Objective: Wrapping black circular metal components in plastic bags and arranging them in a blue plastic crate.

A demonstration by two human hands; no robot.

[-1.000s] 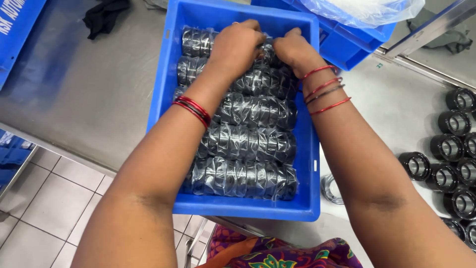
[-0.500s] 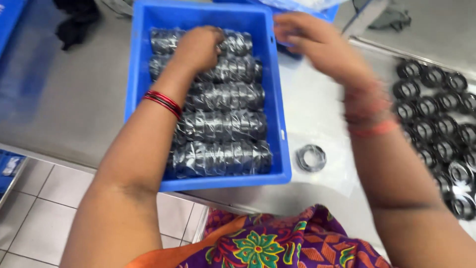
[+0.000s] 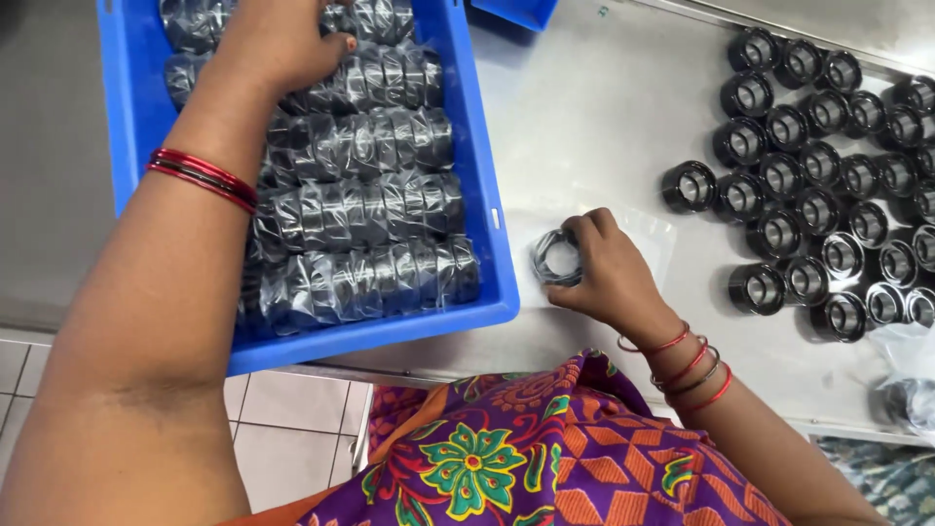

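Note:
A blue plastic crate (image 3: 487, 224) on the steel table holds rows of dark metal rings wrapped in clear plastic (image 3: 365, 209). My left hand (image 3: 282, 39) reaches into the far end of the crate and rests on the wrapped rolls; whether it grips one is hidden. My right hand (image 3: 609, 273) is on the table just right of the crate, fingers closed around a small stack of loose metal rings (image 3: 555, 258) lying on a clear plastic sheet (image 3: 657, 234).
Many black ring-shaped parts (image 3: 818, 175) stand in rows on the steel table (image 3: 594, 117) at the right. Another blue crate corner (image 3: 516, 12) shows at the top. A plastic bag (image 3: 911, 375) lies at the right edge. Tiled floor lies below left.
My right hand left the crate, swung right and came down onto the loose rings on the table. The view shifted right, revealing the rows of black parts. My left hand stayed in the crate.

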